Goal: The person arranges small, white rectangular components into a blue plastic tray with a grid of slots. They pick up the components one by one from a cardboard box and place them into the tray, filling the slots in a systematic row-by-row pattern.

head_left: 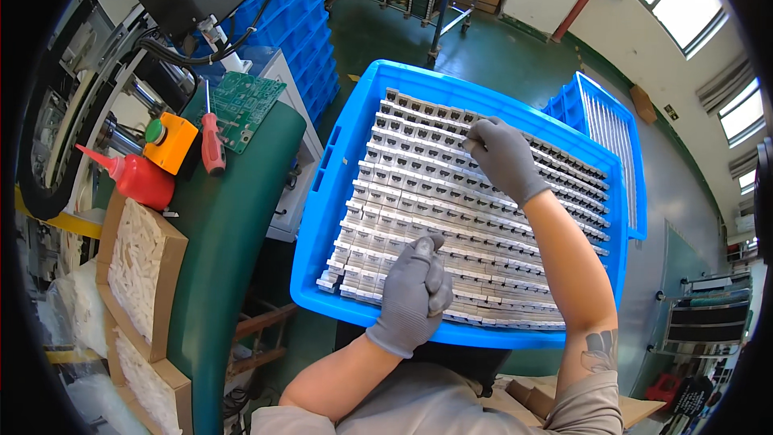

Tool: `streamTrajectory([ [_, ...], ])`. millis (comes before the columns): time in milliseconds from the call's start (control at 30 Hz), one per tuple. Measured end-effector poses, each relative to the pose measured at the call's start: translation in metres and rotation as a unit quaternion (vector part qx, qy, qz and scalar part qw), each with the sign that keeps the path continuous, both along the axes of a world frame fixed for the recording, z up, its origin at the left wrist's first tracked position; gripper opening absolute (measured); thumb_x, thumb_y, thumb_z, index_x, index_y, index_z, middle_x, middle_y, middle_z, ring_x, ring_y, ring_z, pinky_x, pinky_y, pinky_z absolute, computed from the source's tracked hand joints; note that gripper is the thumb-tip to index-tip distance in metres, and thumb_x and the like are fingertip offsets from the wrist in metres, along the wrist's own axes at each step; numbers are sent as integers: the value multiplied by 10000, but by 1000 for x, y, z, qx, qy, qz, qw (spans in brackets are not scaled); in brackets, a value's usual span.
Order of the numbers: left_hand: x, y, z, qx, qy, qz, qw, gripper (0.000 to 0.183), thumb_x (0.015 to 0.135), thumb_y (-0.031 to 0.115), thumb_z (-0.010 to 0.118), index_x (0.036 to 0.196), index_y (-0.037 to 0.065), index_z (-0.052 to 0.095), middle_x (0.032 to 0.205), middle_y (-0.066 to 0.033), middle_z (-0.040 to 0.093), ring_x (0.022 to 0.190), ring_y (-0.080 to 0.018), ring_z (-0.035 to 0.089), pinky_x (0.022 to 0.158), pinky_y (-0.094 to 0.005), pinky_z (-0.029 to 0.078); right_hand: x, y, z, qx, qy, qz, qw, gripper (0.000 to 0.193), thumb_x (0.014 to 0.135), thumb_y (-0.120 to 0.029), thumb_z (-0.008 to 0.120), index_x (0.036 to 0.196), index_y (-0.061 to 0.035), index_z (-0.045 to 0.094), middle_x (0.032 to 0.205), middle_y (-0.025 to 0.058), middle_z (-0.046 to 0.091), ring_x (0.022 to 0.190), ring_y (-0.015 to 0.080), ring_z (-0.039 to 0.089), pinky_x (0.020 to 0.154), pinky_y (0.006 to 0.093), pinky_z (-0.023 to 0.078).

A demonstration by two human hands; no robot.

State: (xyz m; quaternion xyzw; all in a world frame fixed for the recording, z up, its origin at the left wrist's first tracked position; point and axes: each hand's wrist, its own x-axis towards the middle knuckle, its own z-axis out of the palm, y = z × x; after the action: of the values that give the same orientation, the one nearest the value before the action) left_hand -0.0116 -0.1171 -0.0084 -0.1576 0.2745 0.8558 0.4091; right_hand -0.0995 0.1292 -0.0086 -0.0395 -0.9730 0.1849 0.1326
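Note:
A large blue plastic crate (309, 262) is in front of me, lined with many rows of small white box-shaped parts (386, 195) that have dark openings or pins. My right hand (506, 159), in a grey glove, is over the far rows with its fingers pinched together. Its fingertips are at the parts, and whatever they grip is too small to make out. My left hand (415, 294), gloved the same way, is above the near rows. Its fingers are curled with the thumb pressed against them, hiding anything inside.
Left of the crate, a green-topped bench (221, 274) carries a green circuit board (241, 105), a red-handled screwdriver (212, 143), a red squeeze bottle (145, 180), an orange button box (171, 142) and cartons of white pieces (135, 274). Another blue crate (636, 193) adjoins at right.

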Motion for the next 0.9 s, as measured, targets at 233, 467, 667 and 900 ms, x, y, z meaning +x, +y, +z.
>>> streamTrajectory([
  [233, -1, -1, -2, 10, -23, -14, 1000, 252, 1101, 267, 405, 1146, 79, 566, 622, 24, 344, 462, -90, 307, 410, -229, 271, -21, -1, -8, 88, -25, 9, 996, 159, 921, -201, 627, 889, -64, 702, 954, 131, 683, 857, 348, 678, 781, 471, 548],
  [467, -1, -1, 0, 13, -12, -24, 1000, 259, 1097, 250, 403, 1126, 63, 581, 627, 20, 358, 460, -95, 311, 410, -234, 272, -31, -4, -13, 123, -48, 12, 991, 118, 878, -195, 662, 894, -89, 710, 977, 114, 686, 867, 350, 678, 769, 451, 550],
  [667, 0, -1, -1, 18, -7, -26, 999, 262, 1096, 246, 403, 1124, 58, 584, 629, 17, 364, 452, -97, 307, 411, -238, 273, -36, -9, -9, 208, -83, 17, 974, 120, 869, -189, 664, 847, -73, 688, 965, 118, 669, 859, 343, 681, 741, 458, 556],
  [900, 0, -2, 1, 11, 0, -30, 999, 268, 1097, 246, 402, 1120, 49, 583, 632, 17, 366, 454, -95, 308, 411, -235, 273, -39, -15, 6, 239, -149, 25, 959, 125, 874, -159, 665, 911, -47, 709, 1000, 161, 694, 902, 350, 711, 766, 457, 583],
])
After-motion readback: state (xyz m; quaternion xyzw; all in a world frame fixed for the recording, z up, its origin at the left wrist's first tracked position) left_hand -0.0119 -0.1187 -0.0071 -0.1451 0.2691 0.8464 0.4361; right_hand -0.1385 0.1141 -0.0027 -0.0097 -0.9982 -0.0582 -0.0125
